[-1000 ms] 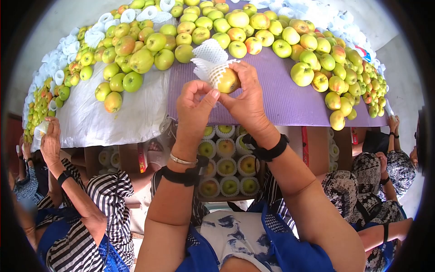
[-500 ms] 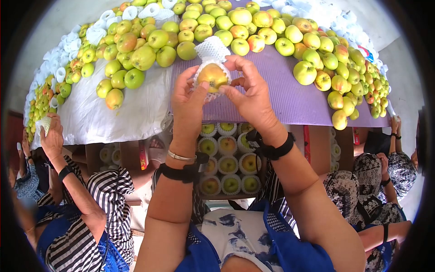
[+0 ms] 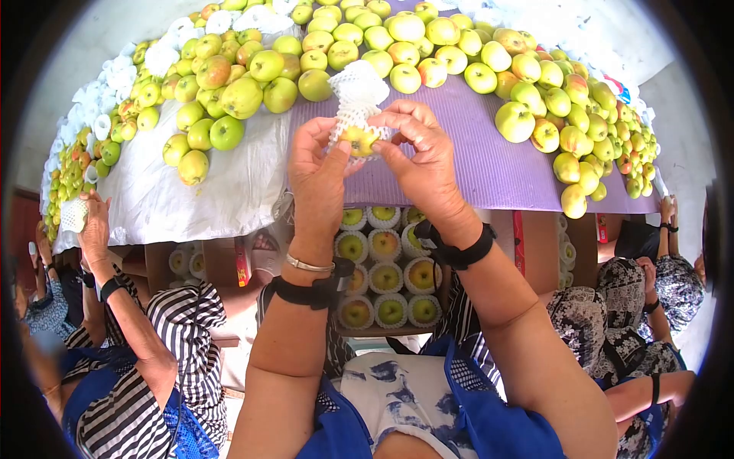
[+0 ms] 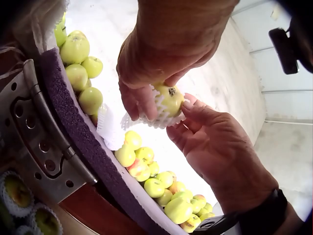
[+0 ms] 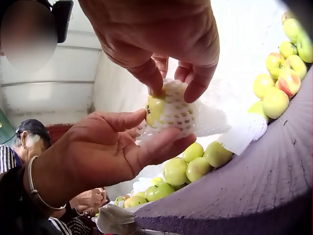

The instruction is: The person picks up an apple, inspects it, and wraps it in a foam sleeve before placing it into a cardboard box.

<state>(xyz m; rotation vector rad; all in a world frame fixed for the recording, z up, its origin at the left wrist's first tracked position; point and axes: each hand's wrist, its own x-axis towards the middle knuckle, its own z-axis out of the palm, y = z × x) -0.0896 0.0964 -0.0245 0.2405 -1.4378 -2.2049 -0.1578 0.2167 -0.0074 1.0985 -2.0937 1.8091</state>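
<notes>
A yellow-green apple (image 3: 358,141) is partly sleeved in a white foam net (image 3: 356,90), held up over the purple-covered edge of the table. My left hand (image 3: 316,157) grips it from the left, thumb on the bare end near the blossom tip. From the other side my right hand (image 3: 422,145) pinches the net's rim with thumb and fingers. In the left wrist view the apple's dark tip (image 4: 171,91) pokes out of the stretched mesh. The right wrist view shows the netting (image 5: 181,115) around most of the fruit, its loose tail trailing away.
Loose apples (image 3: 241,99) lie heaped along the table, with piled foam nets (image 3: 550,30) behind. Below the purple mat (image 3: 474,168) a box holds netted apples (image 3: 384,278) in rows. People sit on both sides, one hand (image 3: 95,229) at left holding a netted fruit.
The apple turned from sideways to blossom end facing me. Both hands shifted around it, and the net now covers more of its top. The neighbour's hand at left moved slightly.
</notes>
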